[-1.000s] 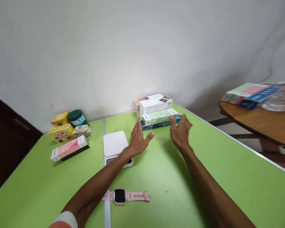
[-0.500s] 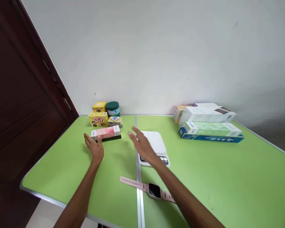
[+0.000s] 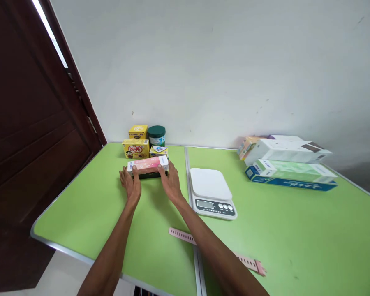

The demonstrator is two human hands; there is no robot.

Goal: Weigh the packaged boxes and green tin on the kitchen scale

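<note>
A long pink-and-white box (image 3: pixel 148 164) lies on top of a dark box (image 3: pixel 149 175) at the left of the table. My left hand (image 3: pixel 131 184) closes round the pink box's left end, its thumb on the front side. At the opposite end my right hand (image 3: pixel 172 183) has its thumb against the front and its fingers behind. Whether the fingers also touch the dark box, I cannot tell. To the right stands a white kitchen scale (image 3: pixel 210 185) with nothing on its plate. A pink watch strap (image 3: pixel 182 235) lies under my right forearm, which hides the watch's face.
Behind the pink box stand yellow boxes (image 3: pixel 136 149) and a green-lidded tub (image 3: pixel 156 135) near the wall. Several boxes are stacked at the right, with a green-and-white box (image 3: pixel 296 170) over a blue box (image 3: pixel 292 183). A metal seam (image 3: pixel 187 172) divides the green table.
My right hand has moved left from above the scale to the pink box's right end. My left hand has closed on its left end. The camera view has shifted slightly.
</note>
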